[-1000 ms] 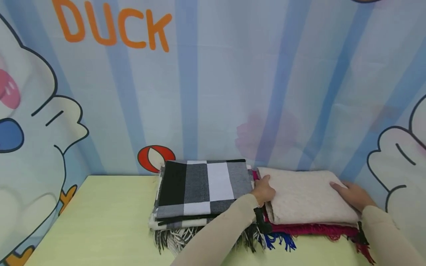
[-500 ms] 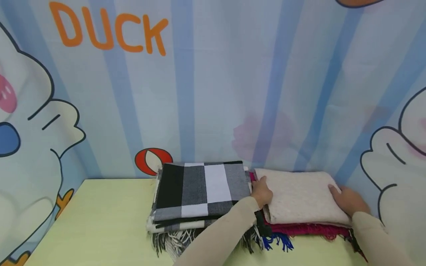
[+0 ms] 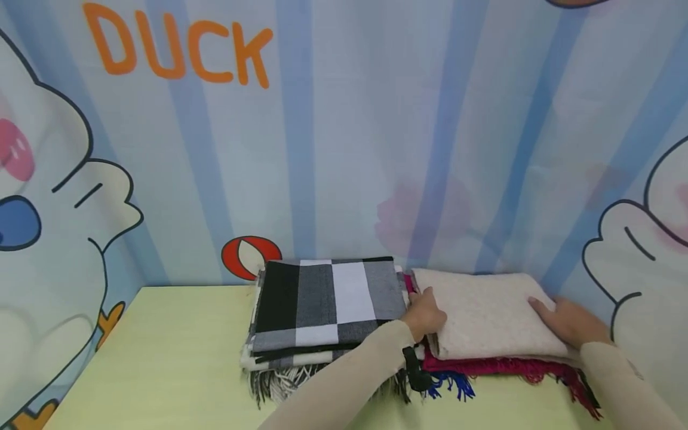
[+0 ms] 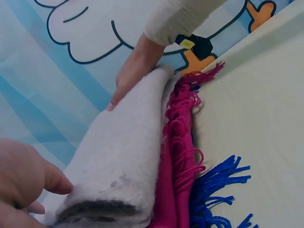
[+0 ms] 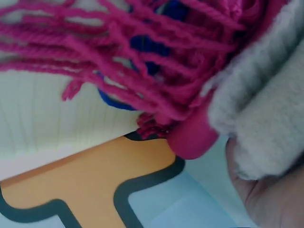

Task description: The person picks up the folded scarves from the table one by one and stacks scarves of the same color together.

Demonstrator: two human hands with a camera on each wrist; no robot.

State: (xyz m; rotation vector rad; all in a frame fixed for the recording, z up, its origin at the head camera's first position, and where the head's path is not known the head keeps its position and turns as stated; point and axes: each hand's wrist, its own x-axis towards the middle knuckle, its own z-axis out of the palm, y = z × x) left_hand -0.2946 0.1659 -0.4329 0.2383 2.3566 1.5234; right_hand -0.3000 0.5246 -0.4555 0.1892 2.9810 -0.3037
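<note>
A folded cream scarf (image 3: pixel 489 316), soft and thick, lies on top of a magenta scarf (image 3: pixel 494 366) with looped fringe. Blue fringe (image 4: pixel 218 185) pokes out below. At the cream scarf's left end, my left hand (image 3: pixel 424 313) holds the edge, its thumb on the upper face in the left wrist view. My right hand (image 3: pixel 572 322) grips the opposite end, thumb on top and the other fingers mostly hidden. In the right wrist view, part of that hand sits against the cream folds, beside hanging magenta fringe (image 5: pixel 142 66).
Left of the cream scarf stands a stack of folded black, grey and white checked scarves (image 3: pixel 322 304) with fringe along its front. Both piles rest on a pale yellow table (image 3: pixel 177 352). A blue striped cartoon backdrop (image 3: pixel 344 149) rises directly behind.
The head view has shifted slightly. Both hands stay at the two ends of the cream scarf, which keeps about the same place on the pile.
</note>
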